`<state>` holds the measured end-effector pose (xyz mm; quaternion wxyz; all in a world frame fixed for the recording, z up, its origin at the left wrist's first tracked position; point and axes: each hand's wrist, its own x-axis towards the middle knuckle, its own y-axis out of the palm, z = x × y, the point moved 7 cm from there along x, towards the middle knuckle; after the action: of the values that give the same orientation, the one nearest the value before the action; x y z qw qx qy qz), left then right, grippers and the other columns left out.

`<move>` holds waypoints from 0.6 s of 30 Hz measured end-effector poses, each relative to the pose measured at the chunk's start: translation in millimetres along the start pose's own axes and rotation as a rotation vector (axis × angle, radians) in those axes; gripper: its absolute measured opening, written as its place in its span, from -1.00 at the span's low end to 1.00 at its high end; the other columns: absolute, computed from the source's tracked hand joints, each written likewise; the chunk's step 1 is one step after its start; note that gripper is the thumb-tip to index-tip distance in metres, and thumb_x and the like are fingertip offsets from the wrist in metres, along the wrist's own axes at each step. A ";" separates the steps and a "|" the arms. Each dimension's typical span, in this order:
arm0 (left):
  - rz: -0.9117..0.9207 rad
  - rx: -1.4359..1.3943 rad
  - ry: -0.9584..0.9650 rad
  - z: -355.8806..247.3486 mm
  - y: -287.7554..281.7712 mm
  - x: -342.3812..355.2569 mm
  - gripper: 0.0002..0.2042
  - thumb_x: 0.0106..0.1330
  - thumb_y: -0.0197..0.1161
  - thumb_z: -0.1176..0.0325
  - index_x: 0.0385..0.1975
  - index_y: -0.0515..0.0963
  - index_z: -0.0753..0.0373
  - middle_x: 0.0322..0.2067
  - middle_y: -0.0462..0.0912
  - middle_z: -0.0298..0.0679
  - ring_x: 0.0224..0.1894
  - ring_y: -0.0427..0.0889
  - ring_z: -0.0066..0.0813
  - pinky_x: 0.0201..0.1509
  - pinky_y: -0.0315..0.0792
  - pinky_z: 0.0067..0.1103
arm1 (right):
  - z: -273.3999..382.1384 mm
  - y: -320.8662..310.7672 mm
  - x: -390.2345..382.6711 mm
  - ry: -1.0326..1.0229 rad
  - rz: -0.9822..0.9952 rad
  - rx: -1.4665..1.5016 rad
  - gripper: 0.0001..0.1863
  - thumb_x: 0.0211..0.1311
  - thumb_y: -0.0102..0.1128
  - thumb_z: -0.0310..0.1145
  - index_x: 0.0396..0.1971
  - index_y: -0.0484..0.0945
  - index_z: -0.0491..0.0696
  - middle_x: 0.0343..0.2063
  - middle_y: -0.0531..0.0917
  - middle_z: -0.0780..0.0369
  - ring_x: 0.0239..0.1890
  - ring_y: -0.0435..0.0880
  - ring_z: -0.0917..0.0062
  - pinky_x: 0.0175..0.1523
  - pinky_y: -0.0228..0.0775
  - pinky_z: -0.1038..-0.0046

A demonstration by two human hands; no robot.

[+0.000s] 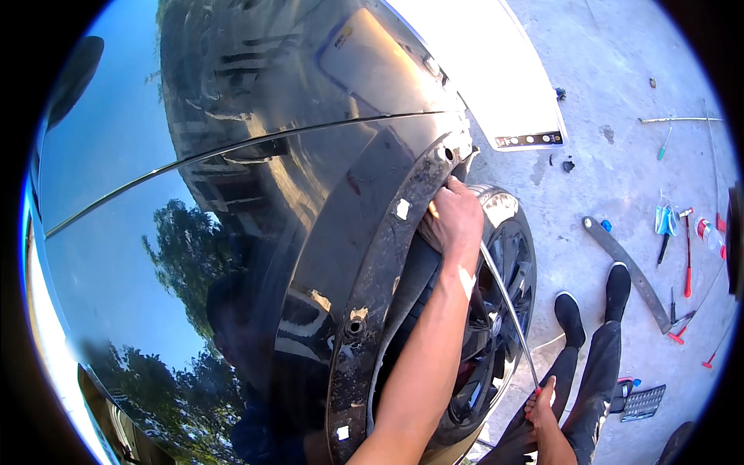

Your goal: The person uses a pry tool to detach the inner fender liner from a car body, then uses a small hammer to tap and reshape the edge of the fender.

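Beside me is a dark, glossy car panel [256,194] with a wheel arch; its bare arch edge [387,248] is dirty and has white patches. At the upper end of that edge is my left hand [456,215], its fingers curled in at the arch, their tips mostly hidden. My right hand [542,403], lower and to the right, is closed around the red handle of a long metal rod [508,306]. The rod slants up past the black-spoked wheel [496,325] and passes behind my left wrist, where its far end is hidden.
On the concrete floor lie a dark curved trim strip [632,271], a red-handled hammer [687,256], several red-handled rods and a plastic bottle [709,235]. A white board [496,77] stands beyond the wheel. A black tray [643,403] lies right of my legs.
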<state>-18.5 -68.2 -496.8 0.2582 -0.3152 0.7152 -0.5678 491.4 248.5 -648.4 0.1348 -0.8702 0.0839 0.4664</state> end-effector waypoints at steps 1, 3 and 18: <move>-0.017 0.029 0.009 -3.4 -8.2 -0.9 -0.64 0.29 -0.04 0.22 -0.29 0.53 0.46 -0.22 0.58 0.12 -0.10 0.54 -0.03 0.01 0.35 -0.35 | -0.7 6.0 -4.3 0.009 -0.049 -0.024 -0.32 0.04 -0.27 0.49 -0.75 0.10 0.12 -0.87 0.07 0.42 -0.88 0.02 0.64 -0.76 -0.18 0.55; -0.036 -0.003 0.013 -2.4 -17.3 -1.5 -0.62 0.30 -0.06 0.24 -0.11 0.47 0.46 -0.09 0.51 0.17 -0.02 0.49 0.02 0.07 0.32 -0.32 | -2.3 15.6 -5.3 0.075 -0.037 -0.030 -0.31 0.02 -0.27 0.51 -0.75 0.08 0.12 -0.86 0.07 0.42 -0.87 0.01 0.63 -0.74 -0.19 0.56; 0.041 -0.127 -0.076 19.6 0.2 8.4 -0.63 0.29 -0.03 0.21 -0.29 0.56 0.45 -0.24 0.60 0.11 -0.15 0.59 -0.04 -0.04 0.39 -0.38 | -1.6 -5.3 -4.3 0.023 -0.003 -0.035 -0.33 0.05 -0.28 0.49 -0.77 0.06 0.14 -0.85 0.06 0.43 -0.86 -0.01 0.65 -0.73 -0.22 0.55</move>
<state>-9.8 -87.2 -501.5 0.2762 -0.3376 0.7458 -0.5034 491.7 253.1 -643.2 0.1192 -0.8778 0.0758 0.4577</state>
